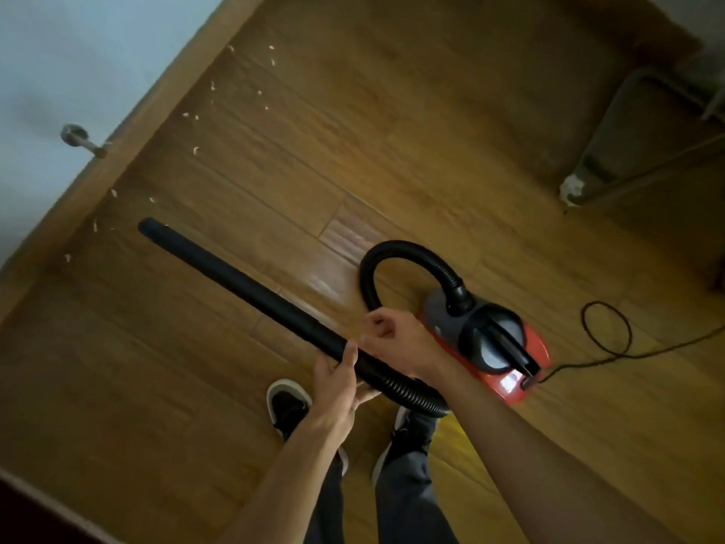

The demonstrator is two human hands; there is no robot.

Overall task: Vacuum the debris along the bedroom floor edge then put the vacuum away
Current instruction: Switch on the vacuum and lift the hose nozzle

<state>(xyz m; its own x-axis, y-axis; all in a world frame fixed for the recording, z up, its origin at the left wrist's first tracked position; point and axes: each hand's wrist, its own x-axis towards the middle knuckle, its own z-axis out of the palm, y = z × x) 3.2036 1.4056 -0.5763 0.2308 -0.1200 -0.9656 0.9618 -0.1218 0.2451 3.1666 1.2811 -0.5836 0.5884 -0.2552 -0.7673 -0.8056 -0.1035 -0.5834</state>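
Vacuum [486, 339]: red and grey body sits on the wood floor [392, 131], just right of the person's feet, cord [606, 331] trailing off to the right. The hose [408, 249] loops up from the body and round to the long black tube [235, 274].

Left hand [333, 380]: fingers and thumb wrapped round the tube at its join with the hose. Right hand [392, 333]: fingers curled close at the hose loop; cannot tell whether they actually clasp it.

Debris [195, 150]: pale scraps scattered in a line along the skirting board [129, 135]. None looks picked up yet. The tube mouth points at the near end of the line, close to the nearest scraps but not on them.

Step in hand, as judged: start of the suction pass. Notes for doing it well:
- Lower the mouth until it nearly skims the boards, and keep it low.
- Work along the skirting from the near end to the far end, slowly, so small scraps are not flicked aside.
- Keep slack in the hose so the body is not dragged or tipped.
- Watch the cord near the feet.
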